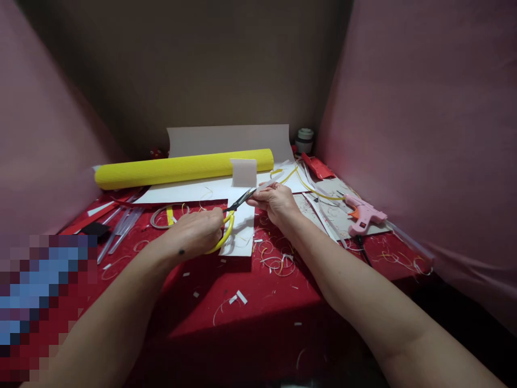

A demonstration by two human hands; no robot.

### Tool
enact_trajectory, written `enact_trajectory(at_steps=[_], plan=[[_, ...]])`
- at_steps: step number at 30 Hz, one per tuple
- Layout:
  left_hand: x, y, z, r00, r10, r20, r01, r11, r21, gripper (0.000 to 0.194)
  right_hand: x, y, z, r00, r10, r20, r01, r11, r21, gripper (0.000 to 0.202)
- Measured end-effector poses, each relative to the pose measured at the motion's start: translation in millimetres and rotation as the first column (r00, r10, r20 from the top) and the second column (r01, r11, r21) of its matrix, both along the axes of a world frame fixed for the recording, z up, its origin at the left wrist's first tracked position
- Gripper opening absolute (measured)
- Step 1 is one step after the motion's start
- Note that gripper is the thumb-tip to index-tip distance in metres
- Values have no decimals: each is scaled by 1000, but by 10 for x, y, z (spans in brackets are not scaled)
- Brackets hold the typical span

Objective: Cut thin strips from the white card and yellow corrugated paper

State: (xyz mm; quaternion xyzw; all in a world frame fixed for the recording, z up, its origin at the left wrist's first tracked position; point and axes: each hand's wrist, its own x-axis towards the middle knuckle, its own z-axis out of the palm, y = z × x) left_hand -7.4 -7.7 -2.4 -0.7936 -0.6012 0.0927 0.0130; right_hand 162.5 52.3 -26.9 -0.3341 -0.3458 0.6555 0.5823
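My left hand [198, 229] is closed around the yellow handles of a pair of scissors [229, 226]. Their dark blades point up and right, reaching the fingertips of my right hand [278, 201]. Between those pinched fingers is a thin white strip [270, 184], its far end sticking out to the upper right. Whether the blades touch the strip I cannot tell. Just behind the blade tips a small white card [244, 173] stands upright. Below the scissors lies a white sheet [241, 245] with shadows of the hands on it.
A yellow corrugated roll [181, 168] lies across the back on white paper. On the right, a pink glue gun [367, 214] rests on grey board near a red packet [318, 166] and a lidded cup [304, 141]. Clear sticks [126, 223] lie left. Scraps litter the red cloth [266, 302].
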Motion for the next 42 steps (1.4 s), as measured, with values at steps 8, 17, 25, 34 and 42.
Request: enact_trajectory(at_steps=[8, 17, 25, 34, 42], plan=[[-13, 17, 18, 999, -13, 45, 15, 999, -36, 28, -7, 15, -28, 998, 55, 42, -54, 998, -20, 29], [29, -7, 131, 995, -45, 93, 55, 992, -115, 28, 12, 7, -2, 994, 85, 64, -85, 996, -5, 26], [1, -19, 82, 998, -62, 34, 64, 994, -91, 25, -24, -19, -34, 992, 111, 66, -111, 994, 7, 30], [-13, 13, 95, 985, -83, 149, 103, 986, -133, 26, -24, -8, -30, 992, 108, 60, -108, 994, -2, 32], [32, -1, 100, 976, -78, 205, 116, 977, -181, 18, -54, -39, -55, 986, 145, 86, -148, 989, 21, 32]])
